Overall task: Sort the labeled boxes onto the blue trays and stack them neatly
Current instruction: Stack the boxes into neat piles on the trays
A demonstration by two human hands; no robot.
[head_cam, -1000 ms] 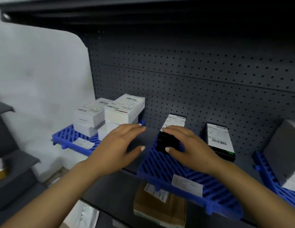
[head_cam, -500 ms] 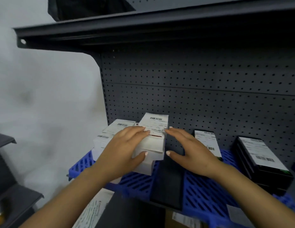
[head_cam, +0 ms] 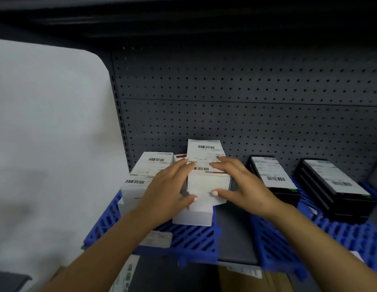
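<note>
A white labeled box (head_cam: 206,165) sits on top of a stack of white boxes on the left blue tray (head_cam: 196,237). My left hand (head_cam: 168,190) presses its left side and my right hand (head_cam: 242,186) its right side, thumbs on the front face. Another white box stack (head_cam: 145,175) stands to its left on the same tray. Two black labeled box stacks (head_cam: 271,178) (head_cam: 334,188) rest on the right blue tray (head_cam: 273,245).
A dark pegboard wall (head_cam: 246,102) backs the shelf, with another shelf overhead. A white paper tag (head_cam: 158,239) lies on the left tray's front. A cardboard box (head_cam: 252,279) and papers sit on the level below. A white wall is at left.
Both hands moved from the black box on the right tray to the white box stack on the left tray and now close around the top white box. The camera view shifted left.
</note>
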